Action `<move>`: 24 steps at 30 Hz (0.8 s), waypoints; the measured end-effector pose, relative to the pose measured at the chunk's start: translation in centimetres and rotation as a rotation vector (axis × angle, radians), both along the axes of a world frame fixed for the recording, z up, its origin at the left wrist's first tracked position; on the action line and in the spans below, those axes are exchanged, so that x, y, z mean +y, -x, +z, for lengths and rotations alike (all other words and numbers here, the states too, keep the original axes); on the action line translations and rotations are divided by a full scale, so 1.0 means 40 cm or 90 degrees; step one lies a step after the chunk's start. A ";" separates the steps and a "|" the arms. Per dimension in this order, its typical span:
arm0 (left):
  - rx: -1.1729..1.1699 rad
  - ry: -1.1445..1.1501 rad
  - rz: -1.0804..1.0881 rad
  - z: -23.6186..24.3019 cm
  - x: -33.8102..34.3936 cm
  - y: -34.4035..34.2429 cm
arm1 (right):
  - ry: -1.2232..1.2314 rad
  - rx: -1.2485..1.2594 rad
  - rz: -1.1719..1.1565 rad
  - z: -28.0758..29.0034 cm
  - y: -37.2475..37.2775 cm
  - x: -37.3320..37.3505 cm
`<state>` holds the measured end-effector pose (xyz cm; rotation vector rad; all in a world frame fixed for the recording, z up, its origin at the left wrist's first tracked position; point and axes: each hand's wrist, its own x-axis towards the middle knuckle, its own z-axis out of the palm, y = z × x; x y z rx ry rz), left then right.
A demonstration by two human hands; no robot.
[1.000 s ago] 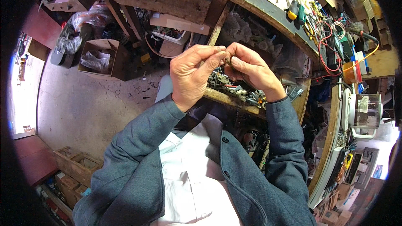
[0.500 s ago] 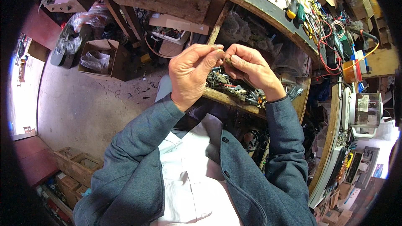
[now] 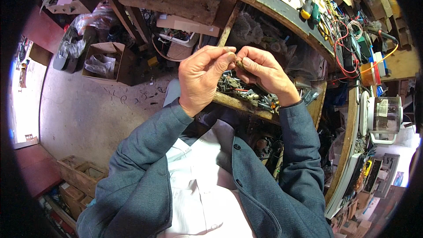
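- Your left hand (image 3: 203, 79) is raised in front of your chest, fingers curled in, with the thumb and fingertips pinched on one end of a small, dark, stubby metal part (image 3: 238, 63).
- Your right hand (image 3: 263, 74) meets it from the other side, its thumb and forefinger closed on the same small part, so both hands grip it at once and the fingertips nearly touch.
- The small part sits between the two sets of fingertips, up in the air above an open wooden drawer (image 3: 246, 105); it is too small and too covered to tell what kind of piece it is.
- The drawer below your hands is filled with a tangle of small metal bits, screws and coloured wire ends (image 3: 246, 93).
- Both your arms are in grey-blue jacket sleeves (image 3: 145, 150) over a white shirt (image 3: 198, 185).
- To your right runs a cluttered workbench (image 3: 348, 119) carrying red and white wires (image 3: 348, 39), a screwdriver with a yellow handle (image 3: 306, 9) beside one with a green handle (image 3: 316, 13), and a clear plastic jug with a white base (image 3: 382, 114).
- On the bare concrete floor (image 3: 83, 110) to your left stands an open brown cardboard box (image 3: 105, 61) with crumpled plastic inside, well apart from your hands.
- Low wooden crates (image 3: 77, 178) lie near your left elbow.
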<state>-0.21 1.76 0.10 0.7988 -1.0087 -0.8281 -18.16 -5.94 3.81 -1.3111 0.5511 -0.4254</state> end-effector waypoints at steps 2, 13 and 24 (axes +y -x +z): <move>-0.004 -0.004 -0.007 -0.001 -0.001 -0.002 | 0.000 0.000 -0.007 -0.004 0.000 0.000; -0.013 -0.030 -0.018 -0.007 0.000 -0.007 | 0.001 0.001 -0.030 -0.010 -0.003 0.005; 0.080 -0.084 -0.075 -0.008 -0.018 -0.004 | 0.009 -0.015 -0.029 0.001 0.009 -0.011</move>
